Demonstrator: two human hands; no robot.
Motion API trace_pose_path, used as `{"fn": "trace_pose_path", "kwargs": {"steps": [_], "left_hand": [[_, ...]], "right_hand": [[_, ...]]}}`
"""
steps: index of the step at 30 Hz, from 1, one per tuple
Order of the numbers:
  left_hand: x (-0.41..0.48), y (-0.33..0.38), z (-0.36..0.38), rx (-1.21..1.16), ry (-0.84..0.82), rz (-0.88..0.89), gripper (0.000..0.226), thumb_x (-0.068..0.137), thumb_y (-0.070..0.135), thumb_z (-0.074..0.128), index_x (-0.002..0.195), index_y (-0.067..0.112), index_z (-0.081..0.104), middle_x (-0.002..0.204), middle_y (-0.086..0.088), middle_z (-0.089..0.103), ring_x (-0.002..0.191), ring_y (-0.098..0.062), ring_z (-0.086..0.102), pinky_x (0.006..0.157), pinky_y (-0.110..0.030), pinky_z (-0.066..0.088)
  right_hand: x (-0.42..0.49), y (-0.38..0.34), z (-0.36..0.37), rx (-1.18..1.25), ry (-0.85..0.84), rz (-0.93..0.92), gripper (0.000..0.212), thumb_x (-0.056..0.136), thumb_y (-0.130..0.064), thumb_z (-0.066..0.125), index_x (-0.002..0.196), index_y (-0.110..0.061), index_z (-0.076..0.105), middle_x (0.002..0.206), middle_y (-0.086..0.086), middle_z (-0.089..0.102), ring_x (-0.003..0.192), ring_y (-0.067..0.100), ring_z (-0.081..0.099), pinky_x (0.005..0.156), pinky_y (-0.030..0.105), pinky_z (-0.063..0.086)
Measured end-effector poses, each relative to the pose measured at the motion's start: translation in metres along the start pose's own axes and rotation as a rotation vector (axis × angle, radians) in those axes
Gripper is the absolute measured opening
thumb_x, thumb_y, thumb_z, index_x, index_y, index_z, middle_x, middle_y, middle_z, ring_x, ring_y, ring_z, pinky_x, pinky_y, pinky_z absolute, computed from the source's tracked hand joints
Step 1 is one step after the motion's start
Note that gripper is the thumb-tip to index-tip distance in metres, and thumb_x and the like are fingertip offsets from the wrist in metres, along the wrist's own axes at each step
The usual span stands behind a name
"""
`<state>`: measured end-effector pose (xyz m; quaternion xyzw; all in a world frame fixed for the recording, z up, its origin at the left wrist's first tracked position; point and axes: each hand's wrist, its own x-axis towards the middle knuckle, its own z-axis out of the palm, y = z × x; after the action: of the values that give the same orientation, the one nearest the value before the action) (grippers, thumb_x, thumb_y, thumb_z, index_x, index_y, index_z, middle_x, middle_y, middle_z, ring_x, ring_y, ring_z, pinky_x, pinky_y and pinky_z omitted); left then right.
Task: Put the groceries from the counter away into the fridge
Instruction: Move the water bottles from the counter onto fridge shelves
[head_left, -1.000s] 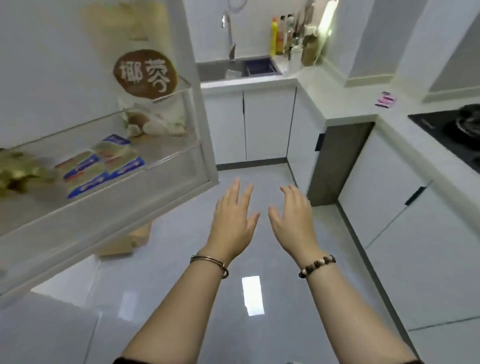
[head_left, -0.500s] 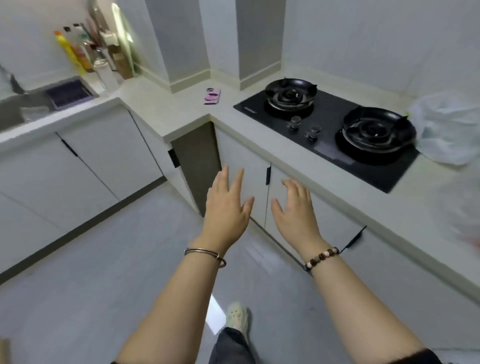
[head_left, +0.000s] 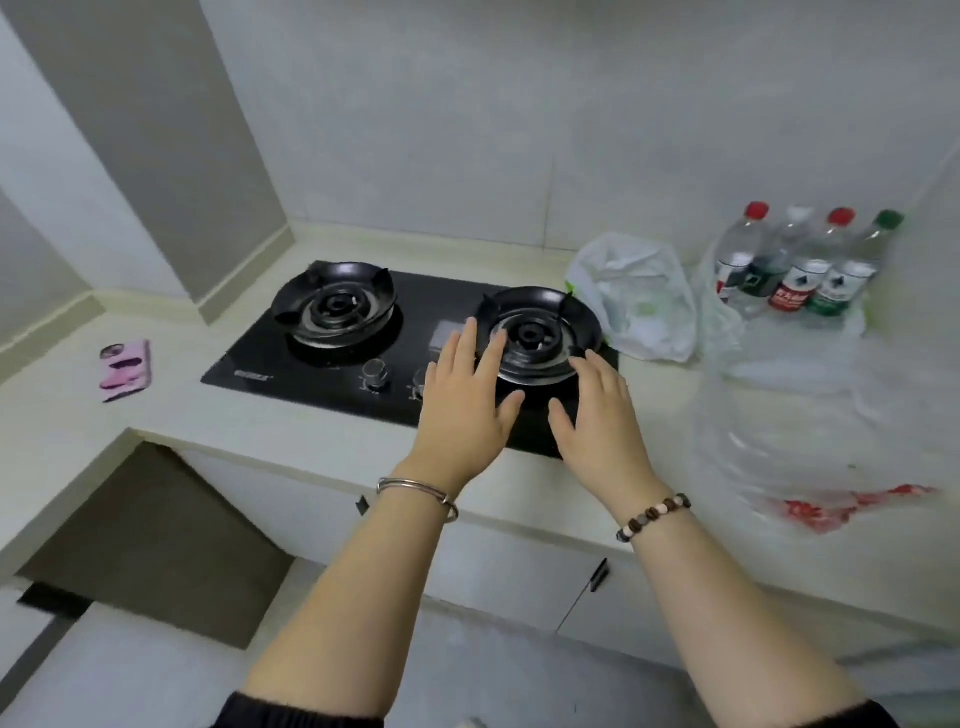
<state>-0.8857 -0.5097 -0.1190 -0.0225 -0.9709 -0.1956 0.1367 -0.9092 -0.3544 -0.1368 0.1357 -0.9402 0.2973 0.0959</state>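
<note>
My left hand (head_left: 462, 410) and my right hand (head_left: 597, 421) are held out side by side above the front of the stove, fingers straight, holding nothing. On the counter (head_left: 561, 499) to the right stand several plastic water bottles (head_left: 795, 270) with red, white and green caps. In front of them lies a large clear plastic bag (head_left: 810, 426) with something red at its bottom. A crumpled white plastic bag (head_left: 636, 296) sits next to the right burner. The fridge is out of view.
A black two-burner gas stove (head_left: 358, 332) is set into the counter, knobs at its front. A pink phone (head_left: 126, 368) lies on the counter at the left. White cabinet doors (head_left: 519, 571) run below, with an open gap at the lower left.
My view has swung right from the open fridge door to the stove and grocery end of the counter. Both hands stayed raised and empty, now over the stove.
</note>
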Motion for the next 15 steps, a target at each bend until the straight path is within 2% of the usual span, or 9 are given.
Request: {"fn": "trace_pose_path", "kwargs": {"steps": [9, 13, 15], "left_hand": [[0.123, 0.066, 0.068, -0.051, -0.051, 0.222, 0.063, 0.092, 0.037, 0.052, 0.147, 0.015, 0.028, 0.156, -0.015, 0.015, 0.143, -0.035, 0.013, 0.112, -0.051, 0.023], [0.173, 0.103, 0.1, -0.04, -0.059, 0.263, 0.066, 0.092, 0.046, 0.039, 0.148, 0.015, 0.025, 0.156, -0.017, 0.012, 0.143, -0.036, 0.012, 0.113, -0.051, 0.02], [0.201, 0.126, 0.117, -0.075, -0.07, 0.253, 0.064, 0.093, 0.043, 0.043, 0.148, 0.016, 0.024, 0.157, -0.015, 0.01, 0.144, -0.034, 0.01, 0.115, -0.048, 0.017]], "right_hand": [[0.067, 0.094, -0.054, -0.196, 0.125, 0.153, 0.055, 0.09, -0.024, 0.055, 0.139, -0.005, 0.038, 0.149, 0.015, 0.031, 0.138, 0.029, 0.026, 0.114, 0.039, 0.02], [0.098, 0.144, -0.076, -0.216, 0.126, 0.193, 0.057, 0.09, -0.023, 0.055, 0.14, -0.006, 0.036, 0.15, 0.014, 0.029, 0.139, 0.028, 0.022, 0.115, 0.036, 0.016], [0.118, 0.171, -0.09, -0.209, 0.121, 0.198, 0.057, 0.09, -0.024, 0.054, 0.141, -0.007, 0.034, 0.151, 0.012, 0.027, 0.14, 0.025, 0.019, 0.115, 0.034, 0.013]]}}
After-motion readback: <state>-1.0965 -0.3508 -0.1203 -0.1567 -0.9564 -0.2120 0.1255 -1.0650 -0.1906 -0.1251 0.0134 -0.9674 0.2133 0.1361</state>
